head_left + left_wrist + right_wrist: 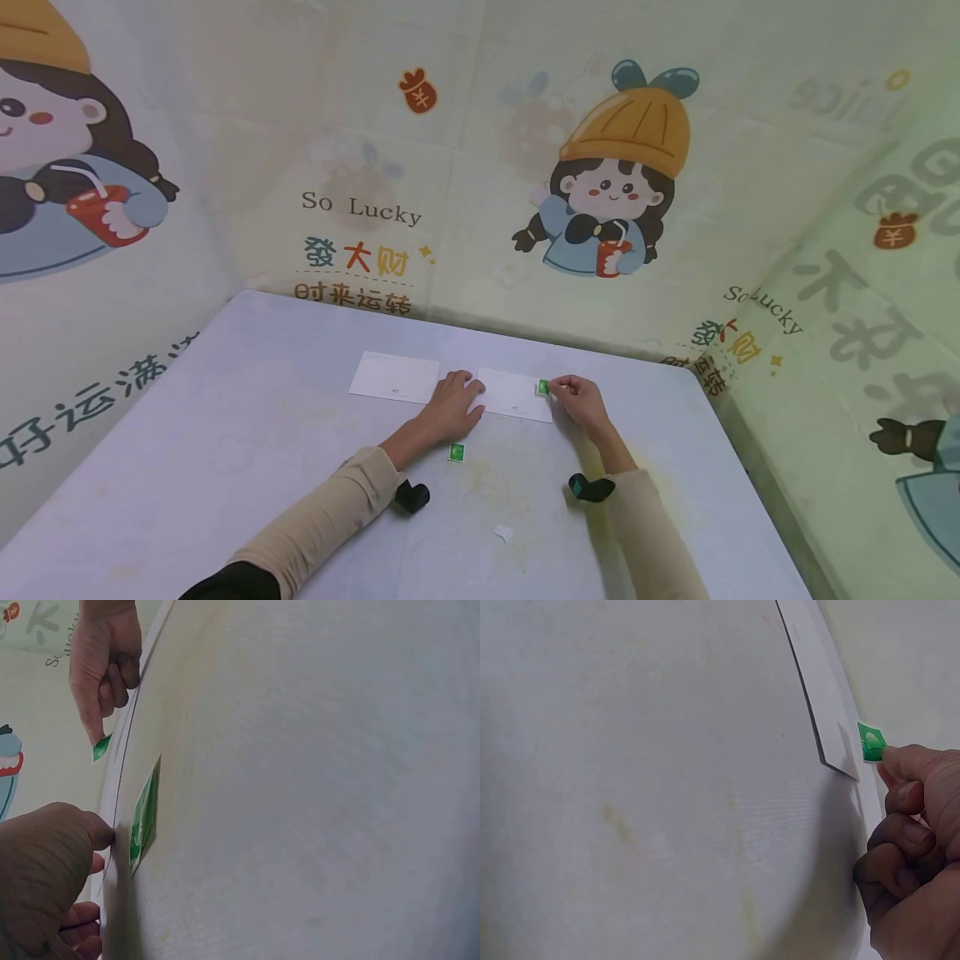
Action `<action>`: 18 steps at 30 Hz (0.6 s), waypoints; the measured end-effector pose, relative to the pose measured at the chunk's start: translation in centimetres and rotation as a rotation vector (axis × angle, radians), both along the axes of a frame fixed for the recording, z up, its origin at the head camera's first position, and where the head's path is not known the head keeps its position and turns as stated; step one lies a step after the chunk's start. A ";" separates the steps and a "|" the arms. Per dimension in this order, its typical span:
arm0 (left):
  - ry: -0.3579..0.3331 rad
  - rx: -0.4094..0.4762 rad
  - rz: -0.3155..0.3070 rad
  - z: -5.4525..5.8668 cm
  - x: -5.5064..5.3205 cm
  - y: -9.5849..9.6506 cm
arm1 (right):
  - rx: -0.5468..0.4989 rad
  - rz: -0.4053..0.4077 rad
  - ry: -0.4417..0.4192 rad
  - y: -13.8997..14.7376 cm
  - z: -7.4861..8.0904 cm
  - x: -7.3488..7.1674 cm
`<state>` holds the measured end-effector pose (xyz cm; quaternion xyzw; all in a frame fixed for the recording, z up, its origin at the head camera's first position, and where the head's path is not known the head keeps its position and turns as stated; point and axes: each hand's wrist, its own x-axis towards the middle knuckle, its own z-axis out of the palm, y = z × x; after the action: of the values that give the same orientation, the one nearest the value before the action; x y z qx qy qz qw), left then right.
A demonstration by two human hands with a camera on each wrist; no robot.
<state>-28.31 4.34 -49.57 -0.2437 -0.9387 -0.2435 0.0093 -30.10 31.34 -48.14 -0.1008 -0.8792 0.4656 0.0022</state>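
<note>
In the head view my right hand [583,404] pinches a small green stamp [543,387] with a white border between thumb and forefinger, over the upper right corner of a white card [517,396]. The right wrist view shows the stamp [871,742] held by one edge, with the other fingers curled in. My left hand [452,407] rests at the left end of that card, fingers spread and thumb [97,831] by its near edge. A second green stamp [457,452] lies on the table just in front of the left hand; in the left wrist view this stamp [145,817] appears edge-on.
Another white card [395,377] lies to the left of the left hand. A scrap of white paper [503,533] is on the white table [300,467] nearer the body. Printed cloth walls [465,250] stand along the table's back and sides.
</note>
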 end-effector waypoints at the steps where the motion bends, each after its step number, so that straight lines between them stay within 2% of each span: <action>1: -0.001 0.005 0.000 0.0 0.0 0.0 | -0.002 0.004 -0.001 0.0 0.0 0.0; 18: -0.001 0.002 -0.010 0.0 -0.1 -0.1 | 0.056 0.069 0.015 0.4 -0.1 -1.0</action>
<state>-28.38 4.25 -49.57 -0.2482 -0.9372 -0.2448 0.0077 -31.11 31.76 -48.25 -0.0670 -0.8947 0.4416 -0.0044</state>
